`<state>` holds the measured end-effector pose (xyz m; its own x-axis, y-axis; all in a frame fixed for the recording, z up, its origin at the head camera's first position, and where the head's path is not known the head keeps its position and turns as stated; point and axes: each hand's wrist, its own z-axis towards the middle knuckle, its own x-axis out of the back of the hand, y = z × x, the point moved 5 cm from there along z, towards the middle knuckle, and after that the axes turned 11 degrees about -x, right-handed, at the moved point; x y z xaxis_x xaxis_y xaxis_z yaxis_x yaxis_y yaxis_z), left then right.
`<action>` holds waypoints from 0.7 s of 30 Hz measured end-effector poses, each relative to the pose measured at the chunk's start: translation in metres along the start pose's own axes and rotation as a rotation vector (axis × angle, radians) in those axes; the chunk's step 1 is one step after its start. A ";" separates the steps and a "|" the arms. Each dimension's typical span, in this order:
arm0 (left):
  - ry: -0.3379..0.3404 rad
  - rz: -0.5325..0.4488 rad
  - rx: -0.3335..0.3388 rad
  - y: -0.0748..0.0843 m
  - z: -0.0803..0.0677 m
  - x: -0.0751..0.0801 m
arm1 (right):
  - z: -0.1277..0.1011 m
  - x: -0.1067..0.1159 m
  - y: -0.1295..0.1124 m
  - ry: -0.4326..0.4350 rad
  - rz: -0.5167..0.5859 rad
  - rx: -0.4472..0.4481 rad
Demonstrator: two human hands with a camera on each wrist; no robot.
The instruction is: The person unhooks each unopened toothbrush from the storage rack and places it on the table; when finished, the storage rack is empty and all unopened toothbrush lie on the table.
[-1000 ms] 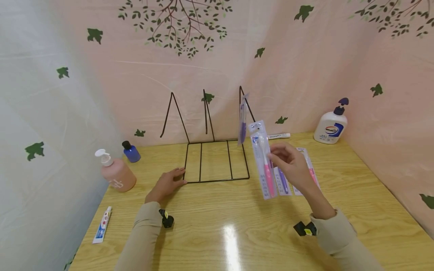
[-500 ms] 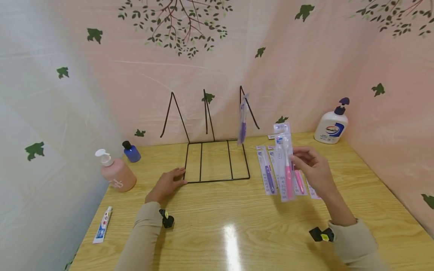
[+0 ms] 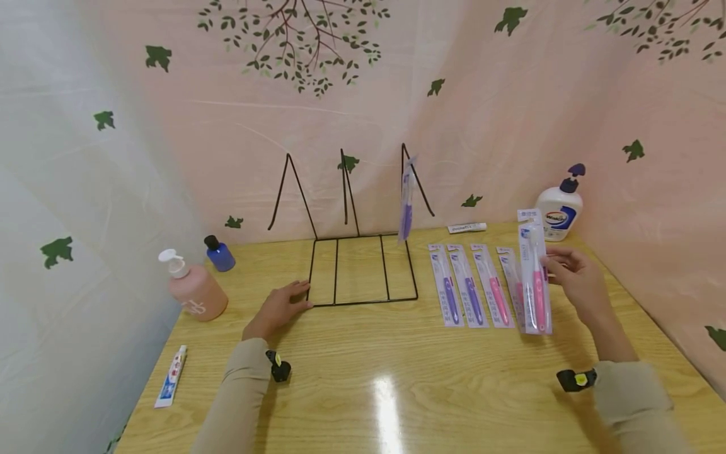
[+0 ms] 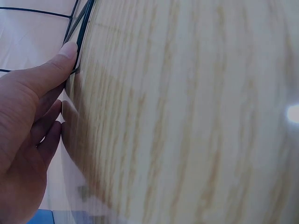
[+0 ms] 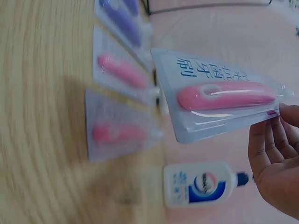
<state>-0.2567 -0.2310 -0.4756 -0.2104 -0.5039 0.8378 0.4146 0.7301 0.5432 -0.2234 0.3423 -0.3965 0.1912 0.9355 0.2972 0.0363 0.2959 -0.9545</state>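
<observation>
A packaged toothbrush (image 3: 539, 296) with a pink handle is upright in my right hand (image 3: 578, 277), pinched at its right edge between thumb and fingers. In the right wrist view this toothbrush pack (image 5: 224, 95) is raised off the table. Below and to its left lies another pink toothbrush pack (image 3: 512, 277), partly covered by it in the head view. My left hand (image 3: 280, 309) holds the front left corner of a black wire rack (image 3: 363, 302), thumb (image 4: 70, 49) on the wire. A purple toothbrush pack (image 3: 406, 202) hangs on the rack's right hook.
Flat in a row lie two purple toothbrush packs (image 3: 448, 290) and a pink one (image 3: 495, 290). Behind them are a small white tube (image 3: 467, 227) and a white pump bottle (image 3: 558, 205). A pink pump bottle (image 3: 198, 293), blue bottle (image 3: 221, 257) and toothpaste tube (image 3: 172, 378) stand or lie left.
My right hand has carried the pink toothbrush pack rightward, from beside the rack to over the right end of the row. My left hand and the rack have stayed put.
</observation>
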 end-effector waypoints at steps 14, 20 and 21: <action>-0.007 -0.028 0.018 -0.002 0.000 -0.001 | 0.036 0.033 0.065 -0.030 -0.206 -0.264; -0.010 0.002 0.005 -0.003 0.000 -0.001 | 0.046 0.031 0.084 -0.060 -0.234 -0.345; -0.010 0.006 0.003 -0.003 0.000 -0.001 | 0.048 0.031 0.086 -0.058 -0.250 -0.358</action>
<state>-0.2581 -0.2329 -0.4783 -0.2170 -0.4947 0.8415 0.4130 0.7345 0.5384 -0.2610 0.4057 -0.4685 0.0784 0.8560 0.5110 0.4138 0.4384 -0.7979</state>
